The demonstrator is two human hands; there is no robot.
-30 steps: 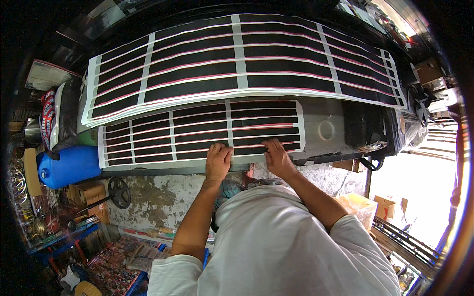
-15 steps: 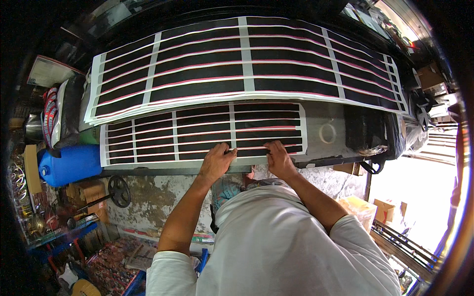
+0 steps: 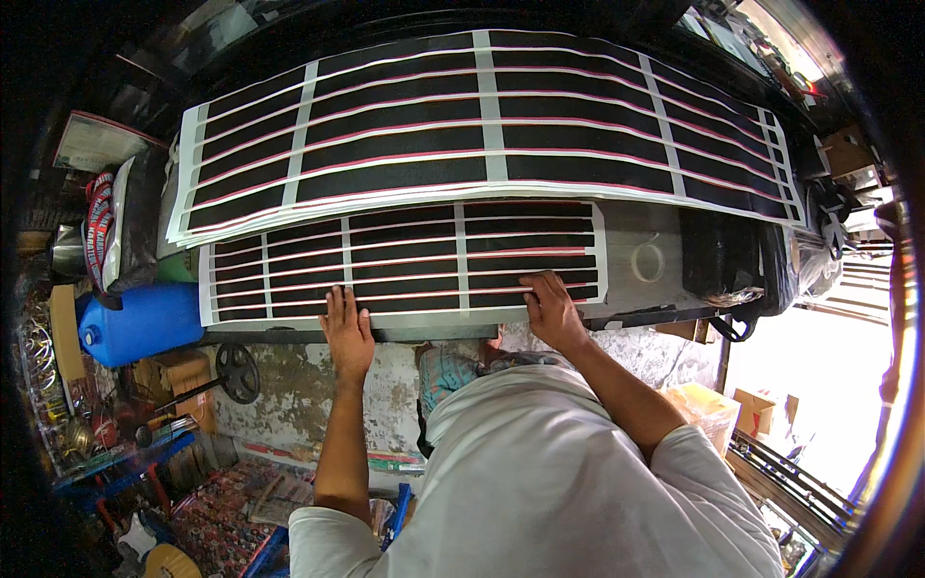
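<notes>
A smaller sheet (image 3: 405,241) with black panels divided by white and red-edged strips lies flat on the grey work surface. My left hand (image 3: 347,332) rests on its near edge, left of the middle, fingers stretched out and holding nothing. Toward the sheet's right end my right hand (image 3: 554,313) is closed, with bent fingertips against the sheet beside a thin red-edged strip. Whatever lies between those fingers is too small to make out. Behind, a stack of larger sheets (image 3: 405,135) with the same black panels overlaps the far edge of the smaller one.
A blue plastic jerrycan (image 3: 145,323) stands at the left end of the surface, below a bundle with red patterned straps (image 3: 99,222). A dark handwheel (image 3: 237,374) sits under the near edge. Black plastic wrapping (image 3: 727,255) covers the right end. Cardboard boxes (image 3: 753,412) stand lower right.
My left hand has moved left along the near edge of the sheet, and its fingers have gone from bent to stretched out. My right hand stays at almost the same spot.
</notes>
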